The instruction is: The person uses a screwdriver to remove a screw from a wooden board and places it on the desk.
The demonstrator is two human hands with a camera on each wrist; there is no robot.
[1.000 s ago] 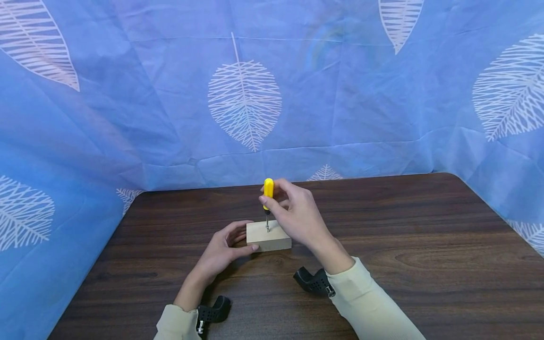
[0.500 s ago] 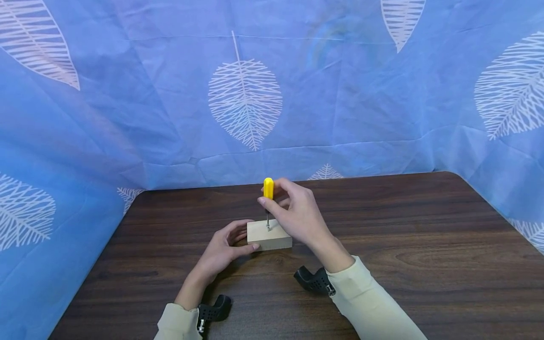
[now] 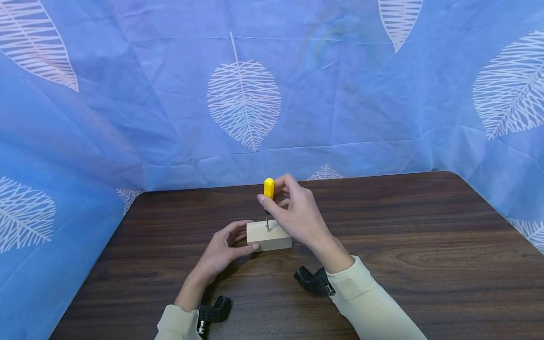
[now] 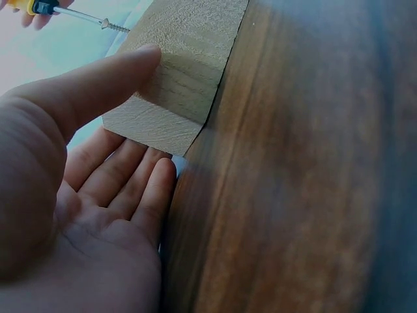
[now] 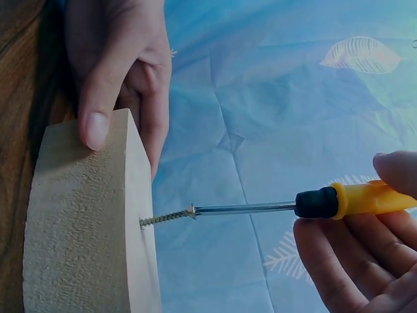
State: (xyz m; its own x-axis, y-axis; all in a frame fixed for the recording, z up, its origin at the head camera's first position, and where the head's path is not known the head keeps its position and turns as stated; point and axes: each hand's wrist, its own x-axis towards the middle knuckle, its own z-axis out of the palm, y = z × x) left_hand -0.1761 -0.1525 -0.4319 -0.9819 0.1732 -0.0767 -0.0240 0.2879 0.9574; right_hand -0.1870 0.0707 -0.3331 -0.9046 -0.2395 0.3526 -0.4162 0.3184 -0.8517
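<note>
A pale wooden block (image 3: 259,232) lies on the table. My left hand (image 3: 221,248) grips its left end, the thumb on the near side and the fingers at the far side. From the block's top a partly sunk screw (image 5: 166,218) stands upright, much of its thread exposed. My right hand (image 3: 299,215) pinches the yellow handle of a screwdriver (image 3: 269,188) between thumb and fingers. In the right wrist view, the screwdriver's shaft lines up with the screw and its tip meets the screw head. The left wrist view shows the thumb pressed on the block (image 4: 189,39).
The dark wood-grain table (image 3: 403,226) spreads around the block. Blue cloth (image 3: 170,94) with white leaf prints hangs behind and at both sides. Black wrist mounts (image 3: 214,309) sit under both wrists, just above the table.
The right fingers have shifted slightly on the yellow handle, with the index finger now raised a little and farther from it. The left hand and block hold their place.
</note>
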